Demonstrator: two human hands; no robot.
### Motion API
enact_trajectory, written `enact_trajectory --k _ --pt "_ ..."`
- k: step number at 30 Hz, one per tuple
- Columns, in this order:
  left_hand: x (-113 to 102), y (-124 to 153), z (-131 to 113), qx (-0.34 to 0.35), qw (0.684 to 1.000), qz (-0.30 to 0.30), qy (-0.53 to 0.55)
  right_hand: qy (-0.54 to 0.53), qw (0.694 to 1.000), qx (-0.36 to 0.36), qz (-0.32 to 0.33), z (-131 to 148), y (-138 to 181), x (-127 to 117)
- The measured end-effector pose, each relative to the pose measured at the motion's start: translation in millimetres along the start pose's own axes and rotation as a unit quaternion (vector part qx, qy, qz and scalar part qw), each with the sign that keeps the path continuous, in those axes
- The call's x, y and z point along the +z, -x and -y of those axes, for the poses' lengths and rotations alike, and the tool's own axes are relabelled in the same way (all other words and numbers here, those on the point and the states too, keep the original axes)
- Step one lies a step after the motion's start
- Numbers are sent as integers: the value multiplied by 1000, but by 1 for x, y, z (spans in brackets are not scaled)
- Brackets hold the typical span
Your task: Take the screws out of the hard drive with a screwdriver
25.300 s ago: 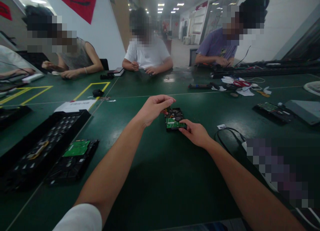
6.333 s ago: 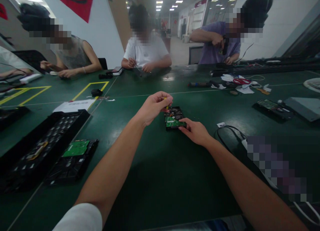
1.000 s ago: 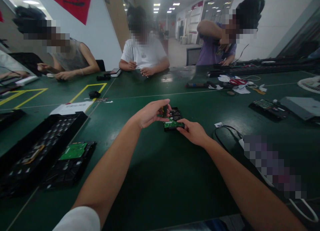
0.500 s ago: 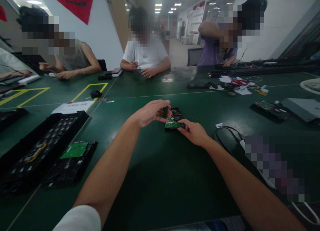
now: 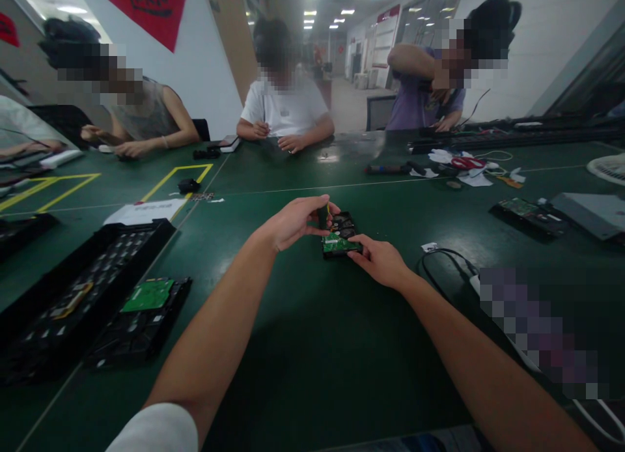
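Note:
A hard drive with a black casing lies on the green table, its green circuit board on the near part. My right hand is closed, with thumb and fingertips pinching the right end of that board at the casing's edge. Above the casing's left side, my left hand has its fingers curled round a short dark handle with a yellow streak. The fingers hide most of this tool, so its exact kind is unclear. Its lower end is hidden too.
Left of my arm lie another hard drive with a green board and a long black tray. To the right are a cable, a third drive and a grey metal box. Several people sit across the table.
Slightly more of the black casing shows behind the circuit board, and the yellow streak by my left fingers is clearer. My hands stay almost in place; the view shifts a little.

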State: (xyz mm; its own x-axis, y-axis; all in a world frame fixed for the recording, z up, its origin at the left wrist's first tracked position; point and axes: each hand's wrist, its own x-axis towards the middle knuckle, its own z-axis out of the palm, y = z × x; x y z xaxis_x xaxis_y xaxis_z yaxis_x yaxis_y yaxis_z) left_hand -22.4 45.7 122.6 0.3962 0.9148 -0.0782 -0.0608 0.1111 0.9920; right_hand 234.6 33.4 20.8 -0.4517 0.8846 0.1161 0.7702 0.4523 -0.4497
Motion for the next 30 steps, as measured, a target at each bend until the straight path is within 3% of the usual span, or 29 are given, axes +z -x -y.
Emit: enact_trajectory --k 14,21,30 --pt "9 -3 6 38 999 -7 -8 4 1000 0 -9 0 1 0" --pt "10 -3 5 40 999 20 -14 6 1000 3 -3 1 0 -1" --pt "3 -5 7 25 1000 -11 10 3 1000 1 -1 1 1 -1"
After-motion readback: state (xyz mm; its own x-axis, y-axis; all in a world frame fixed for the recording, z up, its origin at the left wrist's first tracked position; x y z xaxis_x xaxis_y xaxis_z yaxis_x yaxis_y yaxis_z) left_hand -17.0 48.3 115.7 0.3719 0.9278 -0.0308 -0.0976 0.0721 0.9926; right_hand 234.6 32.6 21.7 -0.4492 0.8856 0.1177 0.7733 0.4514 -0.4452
